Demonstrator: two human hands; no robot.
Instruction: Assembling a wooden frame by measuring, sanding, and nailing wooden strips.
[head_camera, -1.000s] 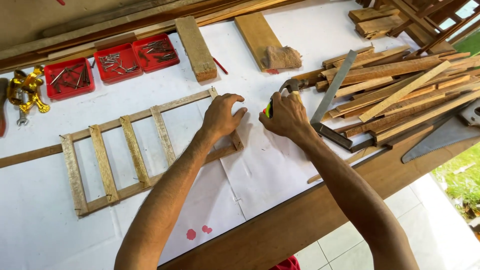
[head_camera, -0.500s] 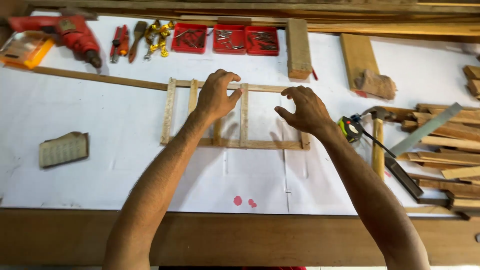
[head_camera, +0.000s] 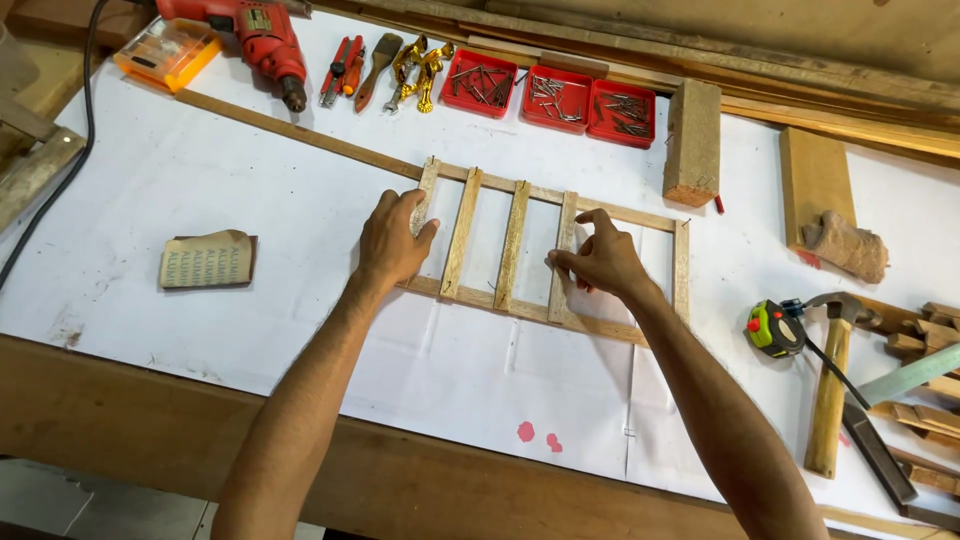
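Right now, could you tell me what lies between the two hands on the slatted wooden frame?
In the head view, two upright slats of the wooden frame lie between the left hand and right hand, with white paper showing between them.
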